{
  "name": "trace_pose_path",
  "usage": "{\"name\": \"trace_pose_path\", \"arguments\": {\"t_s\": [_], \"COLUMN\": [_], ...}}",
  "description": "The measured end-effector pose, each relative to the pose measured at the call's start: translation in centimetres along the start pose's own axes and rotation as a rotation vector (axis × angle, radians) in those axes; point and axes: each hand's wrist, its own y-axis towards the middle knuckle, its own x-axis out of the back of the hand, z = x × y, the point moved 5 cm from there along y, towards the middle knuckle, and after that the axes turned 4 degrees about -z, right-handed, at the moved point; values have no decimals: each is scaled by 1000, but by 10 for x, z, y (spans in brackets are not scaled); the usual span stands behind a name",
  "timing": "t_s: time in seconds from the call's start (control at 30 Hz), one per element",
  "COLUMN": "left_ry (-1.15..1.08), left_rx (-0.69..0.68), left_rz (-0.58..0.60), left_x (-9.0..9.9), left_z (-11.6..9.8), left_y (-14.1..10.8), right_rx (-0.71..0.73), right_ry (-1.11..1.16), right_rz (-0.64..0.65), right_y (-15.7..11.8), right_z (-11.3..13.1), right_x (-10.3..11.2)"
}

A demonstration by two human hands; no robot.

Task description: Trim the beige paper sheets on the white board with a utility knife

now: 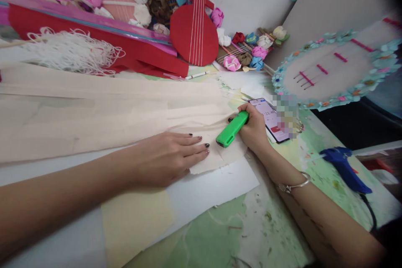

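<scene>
My left hand [171,157] lies flat, fingers stretched out, on a long cream sheet [135,109] that looks like fabric or crepe paper. Near the sheet's right end, my right hand [253,127] is closed round a green utility knife [232,129]. No blade shows on the knife, whose lower end points toward my left fingertips. Small creases run through the sheet between the hands. Beneath it lies a white board [216,184] with a pale yellow patch [135,222].
A phone [266,119] lies beside my right wrist. Further right is a blue glue gun [347,169] with a cable. Behind the sheet are white strings [75,52], a red lute-shaped craft [194,33] and paper flowers [232,63]. A flower-rimmed oval piece [337,71] stands at right.
</scene>
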Motion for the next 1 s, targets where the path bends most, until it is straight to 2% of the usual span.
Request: {"name": "trace_pose_path", "arguments": {"t_s": [0.2,0.43,0.57,0.8,1.0], "left_ry": [-26,-29,1,3,-47], "left_rx": [-17,-3,-31,-97,-89], "left_rz": [-15,-29,-59,-4,-31], "left_x": [3,5,6,9,11], "left_z": [3,2,3,7,7], "left_y": [0,-1,0,-3,-4], "right_rx": [-12,39,47,27,46], "right_ry": [66,-74,-84,-3,-91], "right_rz": [7,24,17,36,37], "right_y": [0,1,4,5,6], "right_z": [-3,0,-4,-4,0], "right_x": [-1,1,4,3,8]}}
